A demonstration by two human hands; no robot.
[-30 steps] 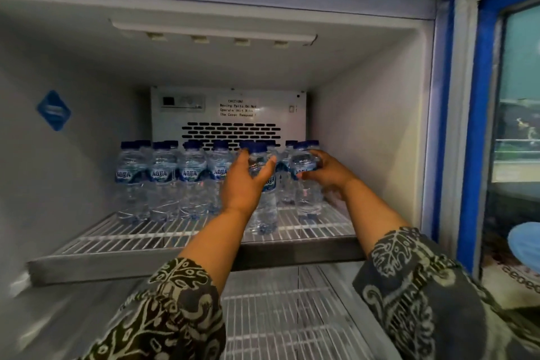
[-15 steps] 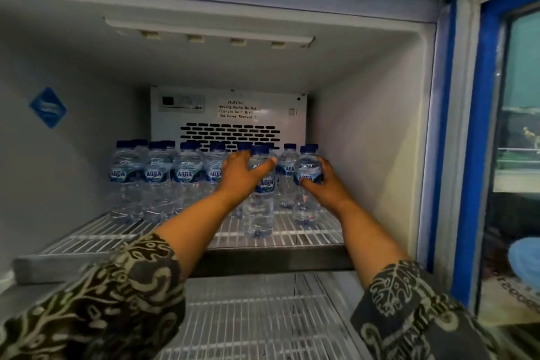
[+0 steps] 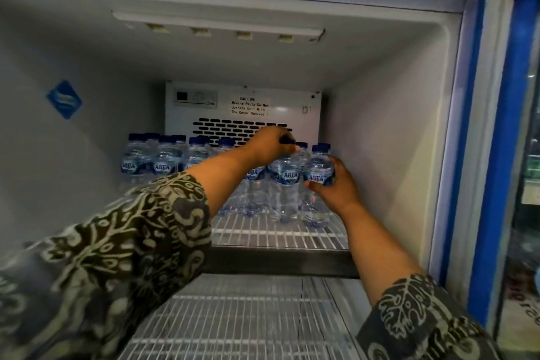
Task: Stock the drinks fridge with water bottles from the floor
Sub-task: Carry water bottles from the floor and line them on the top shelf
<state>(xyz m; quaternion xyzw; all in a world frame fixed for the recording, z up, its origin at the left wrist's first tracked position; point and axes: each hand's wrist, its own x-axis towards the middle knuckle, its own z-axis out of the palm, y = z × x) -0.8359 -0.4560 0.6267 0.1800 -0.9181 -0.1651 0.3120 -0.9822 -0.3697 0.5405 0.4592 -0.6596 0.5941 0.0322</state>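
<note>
My left hand (image 3: 271, 146) pinches the cap of one water bottle (image 3: 287, 184) while my right hand (image 3: 339, 188) grips the neighbour bottle (image 3: 320, 166), both upright on the wire shelf (image 3: 277, 235), centre right of the frame.

The left sleeve (image 3: 117, 242) hides the left bottles' (image 3: 162, 161) bases; the left hand (image 3: 268, 147) partly covers one cap (image 3: 288, 141).

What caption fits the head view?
Left hand pinches a bottle cap; right hand grips the end bottle on the fridge shelf.
</note>
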